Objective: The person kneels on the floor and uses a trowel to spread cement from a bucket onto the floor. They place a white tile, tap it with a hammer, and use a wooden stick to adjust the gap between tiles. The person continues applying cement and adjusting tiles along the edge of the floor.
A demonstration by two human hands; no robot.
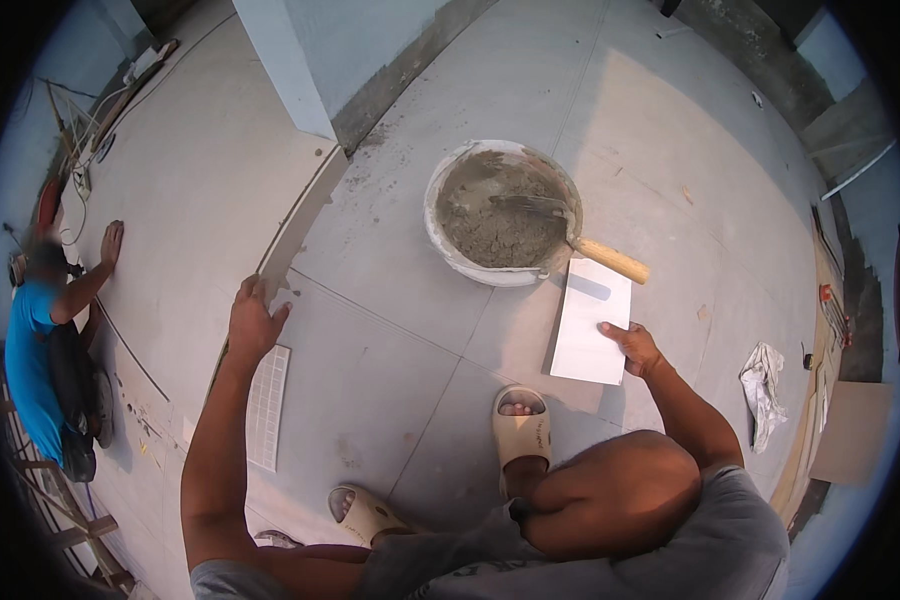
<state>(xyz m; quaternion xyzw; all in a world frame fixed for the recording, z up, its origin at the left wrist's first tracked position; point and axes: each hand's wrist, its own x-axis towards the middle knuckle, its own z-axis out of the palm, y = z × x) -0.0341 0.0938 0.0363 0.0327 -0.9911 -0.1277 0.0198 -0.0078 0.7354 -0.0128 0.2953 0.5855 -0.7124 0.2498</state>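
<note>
My left hand (257, 322) is at the near edge of a large beige tile (210, 170) on the left, fingers curled against the edge and thumb out to the side. The tile's long edge stands above the grey floor. In my right hand (634, 348) is a white rectangular tile piece (595, 325), thumb on its top face and the other fingers hidden. Just beyond this piece stands a round white bucket (440, 240) of wet grey mortar. A trowel (610, 260) lies across its rim, blade in the mortar and wooden handle over the tile piece.
A narrow tile strip with a gridded face (267, 410) lies beside my left forearm. A co-worker in a blue shirt (32, 370) crouches at far left, one hand on the large tile. A wall corner (315, 70) rises behind it. A white cloth (763, 395) lies at right.
</note>
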